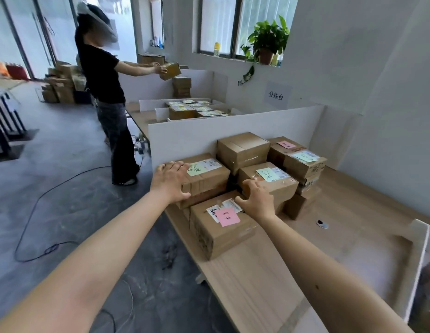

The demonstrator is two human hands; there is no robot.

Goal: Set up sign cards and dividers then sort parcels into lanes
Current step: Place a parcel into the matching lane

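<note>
Several cardboard parcels with coloured notes are stacked on the wooden table (353,236) against a white divider board (233,131). My left hand (169,182) grips the left end of a green-noted parcel (209,175) on top of the stack, thumb on its near face. My right hand (256,197) grips the near corner of another green-noted parcel (279,181). In front lies a parcel with a pink note (221,227). At the back right sits a parcel stack topped with pink and green notes (298,157).
Another person (106,87) at the left holds a parcel (170,70) over farther lanes with more dividers and sorted parcels (192,109). A cable (41,205) runs over the floor. A small dark object (321,223) lies on the table. A white board (423,260) stands at the right.
</note>
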